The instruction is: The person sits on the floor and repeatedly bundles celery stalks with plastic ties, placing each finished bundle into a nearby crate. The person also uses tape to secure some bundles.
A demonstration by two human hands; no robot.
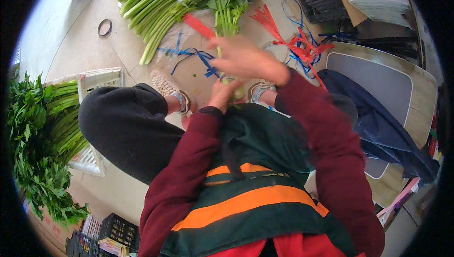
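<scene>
A bunch of celery [227, 22] lies upright in the picture between my feet, its leaves toward the top and its base near my lap. Low on the stalks, my left hand [222, 93] grips the bunch close to its base. My right hand [248, 58] crosses over the stalks just above and is blurred by motion; whether its fingers hold anything cannot be made out. Blue strapping strips [202, 56] lie on the floor left of the bunch. A flat red strip [198, 26] runs toward the stalks from the upper left.
More celery [152, 15] is heaped ahead. At left, a white plastic crate [101, 79] holds leafy celery. Red plastic ribbon [301, 49] tangles with blue strips at right, beside a grey-topped surface [372, 79] bearing a dark blue cloth [376, 125]. A dark ring [104, 27] lies on the floor.
</scene>
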